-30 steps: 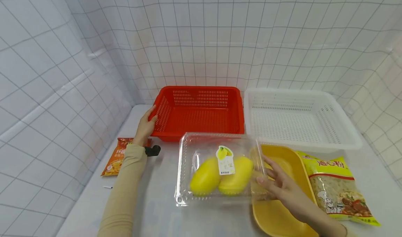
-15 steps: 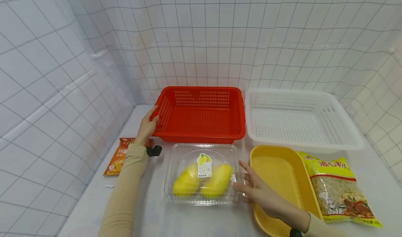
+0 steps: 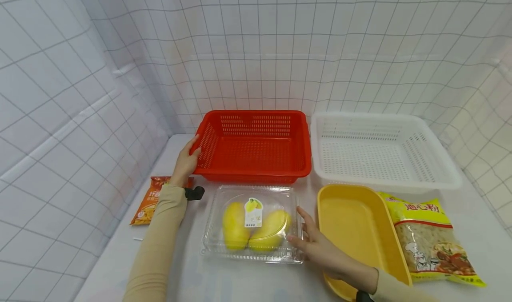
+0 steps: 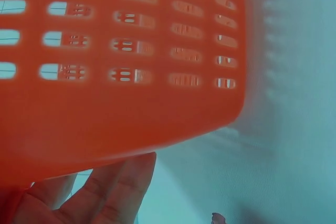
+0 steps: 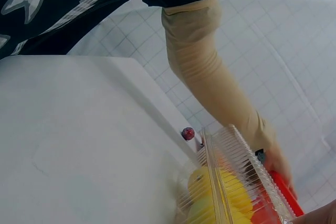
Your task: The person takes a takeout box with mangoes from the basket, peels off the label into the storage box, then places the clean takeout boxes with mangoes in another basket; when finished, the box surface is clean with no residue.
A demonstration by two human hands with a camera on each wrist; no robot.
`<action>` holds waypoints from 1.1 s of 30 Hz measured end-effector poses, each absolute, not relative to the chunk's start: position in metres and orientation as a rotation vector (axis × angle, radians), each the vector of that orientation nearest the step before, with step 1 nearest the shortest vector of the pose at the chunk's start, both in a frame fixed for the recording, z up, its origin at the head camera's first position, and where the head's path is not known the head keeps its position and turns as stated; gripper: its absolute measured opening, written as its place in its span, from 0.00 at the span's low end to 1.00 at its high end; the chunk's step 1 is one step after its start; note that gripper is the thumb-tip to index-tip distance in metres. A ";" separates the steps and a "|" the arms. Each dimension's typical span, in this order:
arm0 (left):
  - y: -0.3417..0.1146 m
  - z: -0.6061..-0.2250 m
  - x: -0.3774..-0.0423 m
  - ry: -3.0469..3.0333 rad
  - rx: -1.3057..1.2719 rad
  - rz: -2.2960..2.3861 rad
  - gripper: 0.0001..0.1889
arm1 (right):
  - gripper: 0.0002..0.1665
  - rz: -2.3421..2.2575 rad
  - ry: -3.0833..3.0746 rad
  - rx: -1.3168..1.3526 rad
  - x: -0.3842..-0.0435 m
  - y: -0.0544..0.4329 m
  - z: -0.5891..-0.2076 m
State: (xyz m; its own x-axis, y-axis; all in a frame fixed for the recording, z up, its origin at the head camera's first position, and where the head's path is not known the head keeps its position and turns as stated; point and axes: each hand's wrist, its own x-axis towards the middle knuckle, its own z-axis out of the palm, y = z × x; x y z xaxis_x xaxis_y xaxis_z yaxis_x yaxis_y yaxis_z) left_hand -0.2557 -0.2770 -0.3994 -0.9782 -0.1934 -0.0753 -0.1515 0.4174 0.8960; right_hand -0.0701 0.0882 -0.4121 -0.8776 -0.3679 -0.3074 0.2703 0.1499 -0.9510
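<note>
My left hand (image 3: pixel 186 160) grips the left rim of a red plastic basket (image 3: pixel 256 177), thumb at the inner side; its fingers (image 4: pixel 134 174) touch the basket's outer wall in the left wrist view. My right hand (image 3: pixel 320 244) holds the right edge of a clear plastic clamshell box (image 3: pixel 216 235) between thumb and fingers. Two yellow mangoes (image 3: pixel 236 231) lie inside it, below a white label (image 3: pixel 253 213) with a mango picture. In the right wrist view the box (image 5: pixel 231 145) shows from its side, and only a bit of my right hand (image 5: pixel 321 214) appears at the corner.
A white basket (image 3: pixel 384 184) stands right of the red one. Nearer lie a yellow tray (image 3: pixel 352 222) and a bag of macaroni (image 3: pixel 432 244). An orange snack bag (image 3: pixel 148 199) lies partly under my left forearm. White gridded sheeting (image 3: pixel 256 48) walls the table.
My right hand has lowered the clear box of mangoes onto the table and shifted it left, before the red basket. The mangoes have rolled inside. My left hand stays on the basket rim.
</note>
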 end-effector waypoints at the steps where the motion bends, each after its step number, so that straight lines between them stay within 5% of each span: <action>1: -0.277 -0.399 -0.256 -2.613 0.315 -1.639 0.28 | 0.48 -1.777 1.960 -0.092 -0.070 0.088 -0.412; 11: -0.272 -0.397 -0.240 -2.469 0.176 -1.357 0.28 | 0.49 -1.781 1.942 -0.005 -0.068 0.085 -0.412; 19: -0.235 -0.371 -0.162 -2.345 -0.458 -1.086 0.25 | 0.49 -1.751 1.958 -0.001 -0.065 0.086 -0.411; 25: -0.219 -0.369 -0.117 -2.752 -0.746 -1.059 0.38 | 0.49 -1.722 1.995 -0.013 -0.067 0.088 -0.410; 33: -0.215 -0.392 -0.106 -2.965 -0.947 -0.843 0.52 | 0.49 -1.680 2.005 -0.009 -0.068 0.088 -0.411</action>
State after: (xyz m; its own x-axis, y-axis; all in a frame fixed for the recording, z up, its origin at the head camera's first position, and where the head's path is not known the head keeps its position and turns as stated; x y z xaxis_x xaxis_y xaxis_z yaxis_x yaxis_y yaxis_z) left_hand -0.1056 -0.2151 -0.3917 -0.8245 0.5606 0.0768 0.5172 0.6917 0.5040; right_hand -0.0679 0.0880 -0.4111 -0.8650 -0.3274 -0.3803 0.3172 0.2306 -0.9199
